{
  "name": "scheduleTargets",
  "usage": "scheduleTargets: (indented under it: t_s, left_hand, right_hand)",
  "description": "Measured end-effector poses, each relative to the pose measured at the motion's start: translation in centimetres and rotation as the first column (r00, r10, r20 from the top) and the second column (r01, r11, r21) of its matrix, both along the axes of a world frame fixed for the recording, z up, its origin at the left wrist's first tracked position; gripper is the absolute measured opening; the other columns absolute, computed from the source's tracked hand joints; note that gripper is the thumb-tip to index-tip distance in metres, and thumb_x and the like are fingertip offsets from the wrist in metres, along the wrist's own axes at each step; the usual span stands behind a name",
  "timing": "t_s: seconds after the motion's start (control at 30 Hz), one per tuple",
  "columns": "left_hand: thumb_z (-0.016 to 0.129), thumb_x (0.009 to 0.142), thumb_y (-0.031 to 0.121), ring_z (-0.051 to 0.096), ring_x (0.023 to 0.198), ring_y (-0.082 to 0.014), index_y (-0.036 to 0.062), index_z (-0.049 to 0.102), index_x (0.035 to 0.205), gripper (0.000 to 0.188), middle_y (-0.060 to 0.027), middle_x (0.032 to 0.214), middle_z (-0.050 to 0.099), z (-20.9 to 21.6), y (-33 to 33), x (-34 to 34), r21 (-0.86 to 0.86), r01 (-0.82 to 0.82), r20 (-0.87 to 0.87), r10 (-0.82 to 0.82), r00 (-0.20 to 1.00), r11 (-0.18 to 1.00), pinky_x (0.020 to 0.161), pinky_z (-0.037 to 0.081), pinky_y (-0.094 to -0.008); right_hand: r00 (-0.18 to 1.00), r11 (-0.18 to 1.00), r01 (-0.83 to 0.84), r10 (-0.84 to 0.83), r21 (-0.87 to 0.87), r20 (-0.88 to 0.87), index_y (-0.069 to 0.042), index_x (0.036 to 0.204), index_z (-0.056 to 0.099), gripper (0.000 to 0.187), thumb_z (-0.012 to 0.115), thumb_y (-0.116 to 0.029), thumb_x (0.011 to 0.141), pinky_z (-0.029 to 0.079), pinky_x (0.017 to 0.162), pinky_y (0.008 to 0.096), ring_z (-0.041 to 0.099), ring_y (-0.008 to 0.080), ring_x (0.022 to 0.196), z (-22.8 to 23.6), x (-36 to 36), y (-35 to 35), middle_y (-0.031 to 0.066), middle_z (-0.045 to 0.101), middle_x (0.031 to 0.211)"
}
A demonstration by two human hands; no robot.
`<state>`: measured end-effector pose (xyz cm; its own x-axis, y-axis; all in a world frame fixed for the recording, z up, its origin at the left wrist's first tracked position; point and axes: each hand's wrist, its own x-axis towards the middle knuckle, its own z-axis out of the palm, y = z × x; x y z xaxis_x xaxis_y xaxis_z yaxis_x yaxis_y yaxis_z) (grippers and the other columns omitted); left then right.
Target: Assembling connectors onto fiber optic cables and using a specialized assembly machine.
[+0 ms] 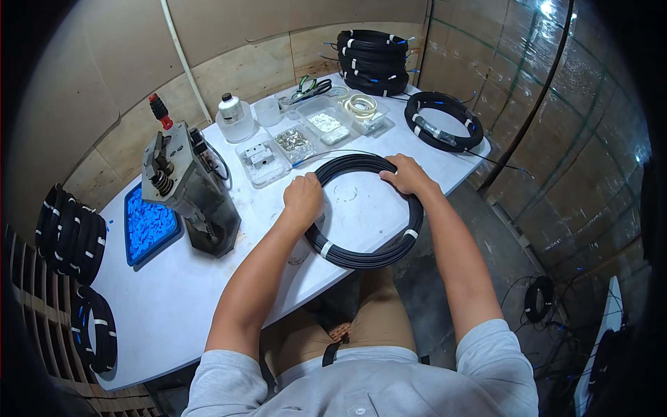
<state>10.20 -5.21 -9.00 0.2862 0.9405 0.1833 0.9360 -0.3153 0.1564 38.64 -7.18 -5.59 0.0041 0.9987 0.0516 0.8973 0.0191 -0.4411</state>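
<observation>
A coil of black cable (361, 259), bound with white tape bands, lies at the front of the white table, its near side reaching the table's edge. My left hand (304, 201) is closed round the coil's left side. At the coil's upper right, my right hand (410, 175) grips it, thumb on the inner side and fingers over the outside. One loose cable end with a blue tip (297, 165) sticks out from the top of the coil toward the small trays.
A metal crimping press (201, 201) stands left, beside a blue tray (132, 251) of blue connectors. Behind the coil are clear boxes of metal terminals (294, 141) and white parts (326, 125), and a white bottle (230, 108). Stacked coils (374, 62) and another coil (424, 132) sit at the back right.
</observation>
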Motion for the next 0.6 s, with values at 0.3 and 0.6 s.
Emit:
scheduleTargets:
  t_s: [0.3, 0.6]
  left_hand:
    - [0.065, 0.083, 0.009, 0.074, 0.09, -0.0396, -0.0047, 0.068, 0.097, 0.02, -0.0252, 0.097, 0.073, 1.5, 1.8, 0.0, -0.063, 0.119, -0.065, -0.123, 0.99, 0.991, 0.08, 0.06, -0.0464]
    - [0.064, 0.083, 0.009, 0.074, 0.092, -0.0408, -0.0052, 0.066, 0.102, 0.023, -0.0254, 0.1, 0.072, 1.2, 1.1, 1.0, -0.068, 0.071, -0.054, -0.075, 0.996, 0.995, 0.079, 0.061, -0.0471]
  right_hand:
    - [0.986, 0.997, -0.067, 0.06, 0.043, 0.158, 0.002, 0.124, 0.064, 0.041, 0.07, -0.028, 0.096, 0.049, 0.103, 0.0471, 0.063, 0.0402, 0.117, -0.6, 0.4, 1.6, 0.0231, 0.064, 0.126]
    - [0.958, 0.973, -0.201, 0.17, 0.117, 0.23, -0.021, 0.139, 0.055, 0.05, 0.072, -0.021, 0.092, 0.049, 0.106, 0.0454, 0.054, 0.0332, 0.131, -0.6, -1.7, 3.2, 0.014, 0.055, 0.135]
